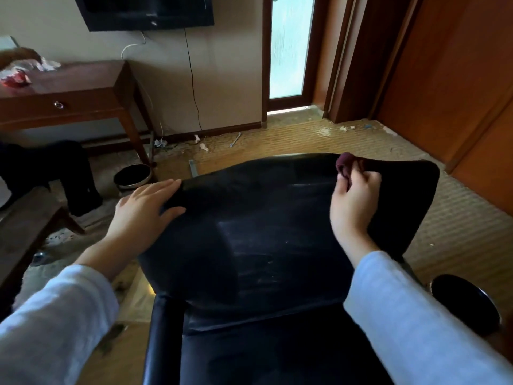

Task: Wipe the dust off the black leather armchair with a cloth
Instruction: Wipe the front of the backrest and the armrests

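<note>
The black leather armchair [266, 245] fills the lower middle of the head view, its backrest facing me with pale dust streaks across it. My left hand [144, 209] rests on the backrest's upper left corner, fingers straight and thumb over the front face. My right hand [354, 195] grips a bunched dark red cloth [348, 163] against the top edge of the backrest, toward its right side. Both forearms wear light grey sleeves.
A wooden desk [72, 90] with a drawer stands at the left wall under a wall-mounted TV [144, 12]. A round black bin [133, 176] sits by the desk leg, another [466, 304] at lower right. Wooden wardrobe doors [455, 79] line the right. Litter lies on the woven floor.
</note>
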The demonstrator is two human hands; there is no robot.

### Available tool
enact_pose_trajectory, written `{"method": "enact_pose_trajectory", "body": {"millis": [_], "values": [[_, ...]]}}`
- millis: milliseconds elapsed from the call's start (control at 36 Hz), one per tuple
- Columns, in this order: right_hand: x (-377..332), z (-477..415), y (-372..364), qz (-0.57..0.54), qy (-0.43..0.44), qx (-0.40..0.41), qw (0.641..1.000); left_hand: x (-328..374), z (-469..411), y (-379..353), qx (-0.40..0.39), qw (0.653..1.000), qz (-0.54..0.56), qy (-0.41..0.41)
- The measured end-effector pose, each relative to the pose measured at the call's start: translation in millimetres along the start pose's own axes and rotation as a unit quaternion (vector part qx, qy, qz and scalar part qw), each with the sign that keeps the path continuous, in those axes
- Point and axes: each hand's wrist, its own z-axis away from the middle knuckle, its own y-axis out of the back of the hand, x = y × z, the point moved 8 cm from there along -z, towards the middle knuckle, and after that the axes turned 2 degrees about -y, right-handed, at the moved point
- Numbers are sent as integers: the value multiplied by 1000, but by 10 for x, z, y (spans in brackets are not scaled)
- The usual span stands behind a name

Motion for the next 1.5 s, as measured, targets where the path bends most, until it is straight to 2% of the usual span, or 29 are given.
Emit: {"method": "enact_pose_trajectory", "body": {"millis": [83, 278, 389, 444, 500, 556, 667, 722, 778, 861, 1028, 1194, 1278, 1333, 1389, 1444, 1500], "values": [[-377, 304, -175, -13, 68, -6, 998, 24, 25, 8, 27, 1000, 9, -13], [-951, 1061, -548, -35, 174, -92, 980, -2, 48, -18, 41, 999, 17, -16], [-1288, 1482, -614, -75, 304, -187, 931, -2, 72, -41, 53, 998, 17, -8], [-1318, 1603, -602, -122, 320, -238, 909, -3, 77, -54, 55, 998, 16, -6], [-1154, 1473, -452, -166, 286, -229, 915, -11, 75, -62, 49, 999, 12, -5], [-821, 1172, -214, -183, 234, -168, 940, -21, 67, -64, 43, 999, 5, -4], [90, 402, 209, -83, 84, -7, 993, -41, 60, -78, 46, 999, 4, -5], [418, 146, 250, -39, 4, 12, 999, -51, 61, -92, 49, 999, 6, -6], [510, 47, 196, -20, -40, 11, 999, -61, 65, -101, 52, 999, 6, -2], [181, 190, -15, -13, 4, 0, 1000, -52, 71, -117, 62, 998, 6, -7], [-717, 963, -536, -53, 116, -95, 987, -58, 76, -135, 65, 998, 11, -10], [-1232, 1604, -704, -68, 272, -184, 942, -23, 91, -105, 66, 998, 4, -2], [-1124, 1540, -555, -137, 273, -211, 928, 2, 89, -75, 55, 998, -7, 6], [-840, 1261, -372, -162, 227, -157, 947, 13, 80, -51, 41, 999, -16, 8], [-402, 859, -129, -156, 129, -57, 978, 12, 70, -47, 23, 999, -12, 21], [45, 510, 83, -130, 29, 23, 991, 13, 63, -57, 10, 999, -1, 36], [406, 275, 171, -133, -53, 39, 989, 31, 63, -80, 7, 999, 4, 48]]}}
